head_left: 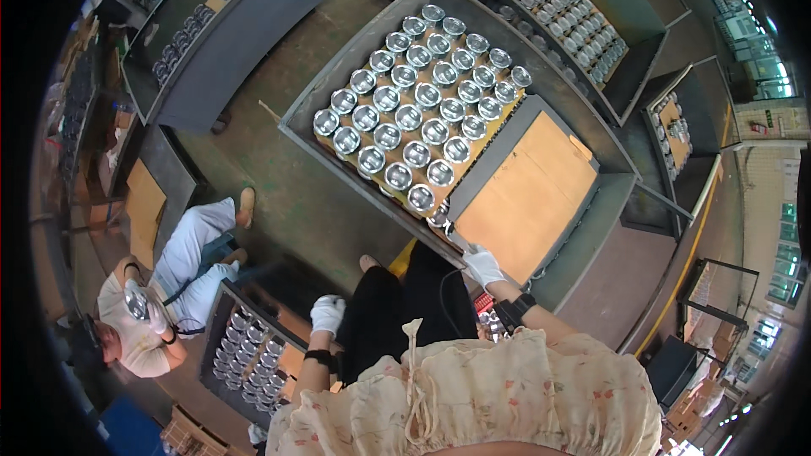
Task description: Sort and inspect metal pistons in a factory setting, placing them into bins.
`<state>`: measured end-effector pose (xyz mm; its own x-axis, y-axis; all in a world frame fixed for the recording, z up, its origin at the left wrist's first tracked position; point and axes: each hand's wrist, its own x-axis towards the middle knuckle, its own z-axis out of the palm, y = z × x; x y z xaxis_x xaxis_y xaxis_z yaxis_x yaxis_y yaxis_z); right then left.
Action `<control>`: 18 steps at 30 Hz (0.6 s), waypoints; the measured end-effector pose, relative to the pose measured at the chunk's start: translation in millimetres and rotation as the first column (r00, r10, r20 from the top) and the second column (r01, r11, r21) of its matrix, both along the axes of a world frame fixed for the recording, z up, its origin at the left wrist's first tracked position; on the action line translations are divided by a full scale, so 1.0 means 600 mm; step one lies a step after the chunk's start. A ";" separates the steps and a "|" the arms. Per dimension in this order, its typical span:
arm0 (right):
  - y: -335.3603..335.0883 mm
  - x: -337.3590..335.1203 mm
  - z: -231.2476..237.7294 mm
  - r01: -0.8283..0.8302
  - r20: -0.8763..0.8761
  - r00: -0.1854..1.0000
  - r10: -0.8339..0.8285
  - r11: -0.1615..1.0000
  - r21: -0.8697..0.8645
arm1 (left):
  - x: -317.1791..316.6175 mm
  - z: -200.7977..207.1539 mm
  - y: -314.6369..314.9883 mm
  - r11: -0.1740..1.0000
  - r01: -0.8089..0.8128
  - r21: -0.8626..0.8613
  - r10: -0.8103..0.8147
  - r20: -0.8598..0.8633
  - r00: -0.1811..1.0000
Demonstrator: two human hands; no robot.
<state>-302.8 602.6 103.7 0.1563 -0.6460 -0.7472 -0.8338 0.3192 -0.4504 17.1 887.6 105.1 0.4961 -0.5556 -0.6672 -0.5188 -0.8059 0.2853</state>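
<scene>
Both my hands wear white gloves, with black bands at the wrists. My right hand (483, 266) is at the near wall of a large grey metal bin (355, 171), its fingers bent over the rim beside a brown cardboard sheet (528, 194). My left hand (328, 314) hangs low by my thigh, curled into a fist; its palm side is hidden. In the bin, rows of shiny round metal parts that look like pistons (408, 117) stand on cardboard. The bare cardboard sheet lies to the right of them, on a dark layer.
A smaller bin of similar parts (207, 363) stands at my lower left. Beyond it a seated co-worker (139, 321) in white gloves holds a metal part. More bins (629, 51) stand at the far right, and a long grey bin (228, 42) at the far left.
</scene>
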 end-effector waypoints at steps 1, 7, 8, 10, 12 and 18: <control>0.016 -0.004 -0.013 0.000 -0.014 1.000 -0.001 1.000 -0.015 | 0.014 -0.023 0.040 0.986 -0.053 0.160 0.059 -0.033 0.998; 0.010 0.031 0.035 -0.027 -0.067 0.998 0.011 0.971 -0.239 | 0.070 -0.126 0.348 0.949 0.065 0.307 -0.050 -0.055 0.997; -0.013 -0.001 0.002 0.044 0.018 0.999 -0.041 0.955 -0.293 | 0.074 -0.128 0.371 0.957 0.218 0.190 -0.223 0.003 0.975; -0.030 -0.046 -0.032 0.123 0.077 0.992 -0.102 0.930 -0.347 | 0.059 -0.084 0.314 0.985 -0.031 0.171 0.025 0.035 0.999; -0.057 -0.014 0.004 0.205 0.065 0.979 -0.196 0.954 -0.220 | 0.046 -0.069 0.317 0.985 -0.083 0.151 0.074 0.065 0.995; -0.091 0.066 -0.049 -0.243 -0.139 0.968 0.209 0.920 -0.309 | -0.014 -0.029 0.262 0.962 -0.234 0.141 0.235 0.012 0.972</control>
<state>-263.3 548.0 74.4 0.2603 -0.8100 -0.5256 -0.9134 -0.0300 -0.4061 8.6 1044.6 87.7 0.5978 -0.3245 -0.7330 -0.3095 -0.9369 0.1623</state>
